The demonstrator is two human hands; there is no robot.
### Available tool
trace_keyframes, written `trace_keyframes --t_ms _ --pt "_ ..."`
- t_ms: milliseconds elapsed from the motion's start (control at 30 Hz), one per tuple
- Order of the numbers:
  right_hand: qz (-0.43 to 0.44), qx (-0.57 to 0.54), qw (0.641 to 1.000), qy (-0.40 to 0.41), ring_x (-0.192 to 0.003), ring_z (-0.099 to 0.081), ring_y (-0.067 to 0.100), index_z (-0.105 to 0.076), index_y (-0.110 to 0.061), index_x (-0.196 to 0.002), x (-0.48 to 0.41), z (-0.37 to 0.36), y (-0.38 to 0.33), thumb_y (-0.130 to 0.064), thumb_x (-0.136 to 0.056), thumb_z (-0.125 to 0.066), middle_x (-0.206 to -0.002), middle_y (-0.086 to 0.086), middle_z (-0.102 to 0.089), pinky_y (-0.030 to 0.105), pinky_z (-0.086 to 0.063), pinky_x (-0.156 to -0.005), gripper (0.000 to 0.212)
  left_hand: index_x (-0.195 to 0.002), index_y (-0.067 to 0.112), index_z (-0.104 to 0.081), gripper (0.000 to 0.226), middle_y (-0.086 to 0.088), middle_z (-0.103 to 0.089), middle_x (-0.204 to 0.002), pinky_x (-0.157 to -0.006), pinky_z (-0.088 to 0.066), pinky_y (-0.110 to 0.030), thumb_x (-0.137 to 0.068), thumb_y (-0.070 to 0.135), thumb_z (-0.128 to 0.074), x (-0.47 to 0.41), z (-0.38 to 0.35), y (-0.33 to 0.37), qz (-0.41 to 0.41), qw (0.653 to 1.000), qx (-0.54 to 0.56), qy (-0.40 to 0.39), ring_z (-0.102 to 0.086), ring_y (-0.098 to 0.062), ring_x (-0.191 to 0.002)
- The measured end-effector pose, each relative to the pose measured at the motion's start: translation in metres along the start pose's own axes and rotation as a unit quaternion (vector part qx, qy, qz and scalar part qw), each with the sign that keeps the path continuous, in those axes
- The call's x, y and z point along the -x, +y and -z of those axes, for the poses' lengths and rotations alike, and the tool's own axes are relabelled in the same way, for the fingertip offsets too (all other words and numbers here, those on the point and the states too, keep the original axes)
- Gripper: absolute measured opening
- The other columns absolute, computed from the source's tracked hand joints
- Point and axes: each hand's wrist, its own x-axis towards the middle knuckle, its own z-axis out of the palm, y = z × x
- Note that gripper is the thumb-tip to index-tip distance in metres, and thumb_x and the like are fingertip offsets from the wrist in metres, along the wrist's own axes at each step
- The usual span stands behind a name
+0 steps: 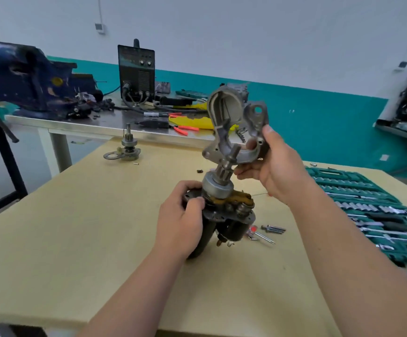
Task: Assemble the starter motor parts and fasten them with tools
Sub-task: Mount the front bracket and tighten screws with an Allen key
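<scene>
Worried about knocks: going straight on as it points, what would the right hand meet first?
Likely the pinion shaft, just beyond the right hand's thumb, though depth is unclear.

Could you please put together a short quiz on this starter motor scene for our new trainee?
1. True or false: the left hand grips the starter motor body.
2. What does the right hand hold? A) the grey nose housing; B) a hammer; C) a paint brush.
3. Fill in: the open green socket set case lies on the table at the person's ____ side.

Key: 1 true; 2 A; 3 right.
</scene>
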Motion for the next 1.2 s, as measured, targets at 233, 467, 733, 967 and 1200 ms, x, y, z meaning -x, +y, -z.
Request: trace_keyframes --t_ms 233,467,733,967,1200 --pt "0.137 0.187 0.972 0.028 -0.074 -0.065 0.007 -0.060 -0.027 -0.088 0.031 0.018 -0.010 -0.052 -0.082 -0.042 -0.072 -0.013 -0.065 0.024 -0.056 -0.068 0.031 -0.080 0.028 -0.060 0.020 0.021 -0.064 -0.070 -0.049 -0.039 -0.008 -0.074 0.025 -0.042 0.005 -0.020 0.004 -0.007 1.000 -0.010 0.003 -0.056 0.004 -0.063" --pt "0.270 0.302 0.914 0.027 -0.104 -0.057 0.009 -0.054 -0.048 -0.095 0.057 0.033 -0.024 -0.053 -0.079 -0.051 -0.110 -0.019 -0.059 0.039 -0.050 -0.084 0.017 -0.079 0.033 -0.059 0.019 0.019 -0.063 -0.073 -0.052 -0.039 -0.010 -0.075 0.028 -0.041 0.003 -0.021 0.001 -0.006 1.000 -0.024 0.000 -0.054 0.003 -0.067" --pt "0.368 0.435 0.821 0.045 -0.122 -0.046 0.011 -0.062 -0.008 -0.100 0.080 0.036 0.007 -0.041 -0.078 -0.067 -0.132 0.001 -0.044 0.017 -0.042 -0.096 0.040 -0.088 0.032 -0.065 0.031 0.014 -0.070 -0.088 -0.076 -0.050 -0.034 -0.075 0.040 -0.038 0.003 -0.020 0.000 -0.027 0.999 -0.010 -0.013 -0.062 -0.006 -0.088" --pt "0.300 0.353 0.868 0.177 -0.109 -0.046 -0.003 -0.057 -0.027 -0.094 0.088 0.018 0.032 -0.051 -0.069 -0.067 -0.116 -0.006 -0.051 0.003 -0.034 -0.087 0.036 -0.086 0.030 -0.062 0.025 0.012 -0.068 -0.083 -0.075 -0.050 -0.041 -0.077 0.033 -0.039 0.005 -0.021 0.002 -0.012 0.999 -0.035 -0.008 -0.061 -0.006 -0.082" --pt "0.240 0.338 0.883 0.221 -0.098 -0.045 -0.013 -0.054 -0.028 -0.088 0.093 0.001 0.037 -0.063 -0.067 -0.062 -0.105 -0.012 -0.047 0.001 -0.036 -0.075 0.041 -0.083 0.035 -0.058 0.025 0.016 -0.066 -0.080 -0.066 -0.045 -0.030 -0.073 0.041 -0.036 0.004 -0.022 0.002 -0.009 0.999 -0.041 -0.019 -0.059 -0.002 -0.077"
